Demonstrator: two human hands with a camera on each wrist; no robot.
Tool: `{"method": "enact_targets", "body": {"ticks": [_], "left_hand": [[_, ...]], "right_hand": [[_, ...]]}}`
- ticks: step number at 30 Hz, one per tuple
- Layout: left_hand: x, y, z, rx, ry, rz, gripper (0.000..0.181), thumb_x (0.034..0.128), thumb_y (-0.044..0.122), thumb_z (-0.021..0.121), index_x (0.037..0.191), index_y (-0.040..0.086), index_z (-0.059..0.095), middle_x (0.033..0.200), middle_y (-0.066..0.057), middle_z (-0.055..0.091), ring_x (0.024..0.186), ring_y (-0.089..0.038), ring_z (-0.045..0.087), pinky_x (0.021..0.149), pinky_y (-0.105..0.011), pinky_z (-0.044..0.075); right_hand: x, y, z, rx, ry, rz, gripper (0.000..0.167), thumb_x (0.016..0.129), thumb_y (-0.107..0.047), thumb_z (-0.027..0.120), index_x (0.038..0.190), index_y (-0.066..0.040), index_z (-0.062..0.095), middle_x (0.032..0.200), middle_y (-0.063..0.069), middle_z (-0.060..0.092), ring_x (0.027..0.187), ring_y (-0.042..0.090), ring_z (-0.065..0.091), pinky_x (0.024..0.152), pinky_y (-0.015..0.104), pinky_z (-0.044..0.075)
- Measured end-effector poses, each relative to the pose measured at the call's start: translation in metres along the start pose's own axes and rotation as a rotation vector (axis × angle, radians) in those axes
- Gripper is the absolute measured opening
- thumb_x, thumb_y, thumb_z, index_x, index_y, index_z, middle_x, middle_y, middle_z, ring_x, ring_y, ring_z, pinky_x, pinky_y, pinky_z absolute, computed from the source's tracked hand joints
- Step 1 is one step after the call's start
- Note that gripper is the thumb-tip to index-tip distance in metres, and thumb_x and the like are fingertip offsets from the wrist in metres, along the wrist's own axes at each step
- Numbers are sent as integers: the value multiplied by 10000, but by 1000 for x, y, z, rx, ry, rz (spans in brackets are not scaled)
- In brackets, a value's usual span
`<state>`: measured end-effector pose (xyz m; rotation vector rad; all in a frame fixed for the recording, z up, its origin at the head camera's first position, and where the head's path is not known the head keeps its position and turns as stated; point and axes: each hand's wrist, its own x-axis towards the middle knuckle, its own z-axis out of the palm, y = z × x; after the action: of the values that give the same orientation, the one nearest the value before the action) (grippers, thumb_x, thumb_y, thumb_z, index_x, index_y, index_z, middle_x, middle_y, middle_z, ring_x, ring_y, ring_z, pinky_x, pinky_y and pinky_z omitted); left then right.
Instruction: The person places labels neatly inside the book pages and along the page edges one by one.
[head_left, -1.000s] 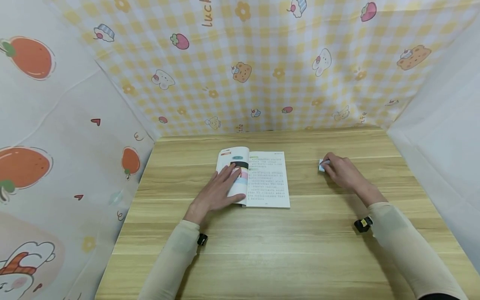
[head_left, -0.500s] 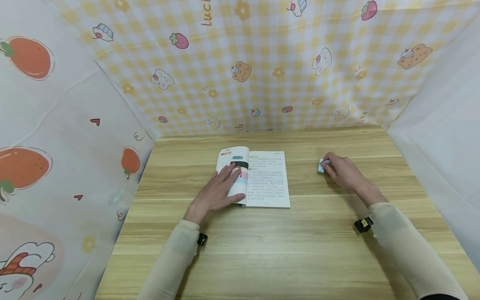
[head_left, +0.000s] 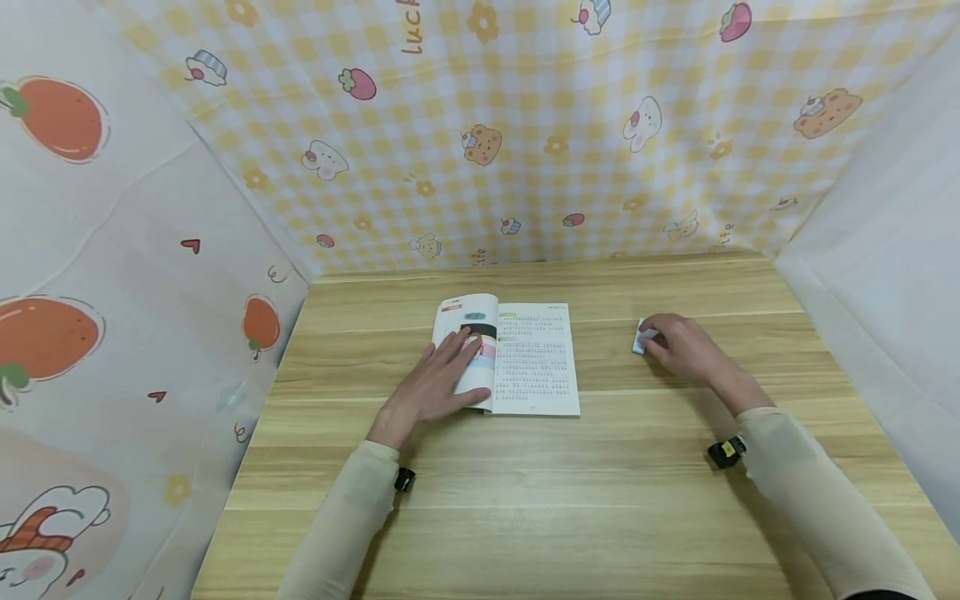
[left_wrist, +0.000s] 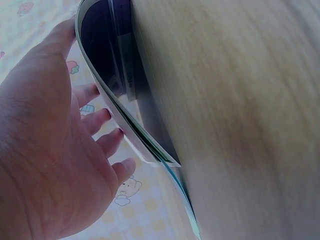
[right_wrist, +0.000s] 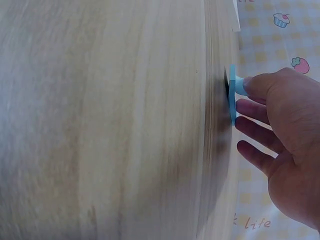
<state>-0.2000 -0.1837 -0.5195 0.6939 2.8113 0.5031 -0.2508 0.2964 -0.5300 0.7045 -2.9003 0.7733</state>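
Observation:
An open book (head_left: 536,358) lies on the wooden table, its left pages bulging up. My left hand (head_left: 435,383) rests on the left page with spread, fairly straight fingers. From the left wrist, that hand (left_wrist: 55,135) appears beside the curved pages of the book (left_wrist: 102,45), whose dark cover underside shows. Right of the book, my right hand (head_left: 682,346) pinches a small light-blue sticky note pad (head_left: 638,342) at the table. In the right wrist view a curled part rises from the flat pad (right_wrist: 232,100), with the thumb of the right hand (right_wrist: 295,135) against it. The index fingertip is mostly hidden.
The wooden table (head_left: 517,500) runs to a yellow checked cloth (head_left: 420,108) at the back. White printed cloth (head_left: 150,275) hangs on the left, and plain white cloth (head_left: 892,242) on the right. Both wrists carry small black cameras (head_left: 725,452).
The light-blue pad has shifted slightly toward me and turned a little under the right hand, whose fingers have shifted slightly. The left hand and the book stay in place.

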Motion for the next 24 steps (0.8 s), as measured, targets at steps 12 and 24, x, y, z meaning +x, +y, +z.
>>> {"method": "enact_targets", "body": {"ticks": [12,24], "left_hand": [[0,1,0,-7,0,-4,984,1072,716,619,1825,218,229,1936,-69,99,1803,-359,118,1462,-652,150],[-2,2,-3,-10,-5,0,981,1074,703,624,1825,212,230,1935,-79,95,1804,-359,111,1462,-652,148]], "right_hand": [[1,0,0,-6,-19,-3,138,1016,5,790,1151,36,792,1204,230,808,1102,408,785,929,567,681],[1,-1,1,-50,5,-27,107,981,21,827,1087,10,819,1110,191,839,1037,395,812,923,590,682]]}}
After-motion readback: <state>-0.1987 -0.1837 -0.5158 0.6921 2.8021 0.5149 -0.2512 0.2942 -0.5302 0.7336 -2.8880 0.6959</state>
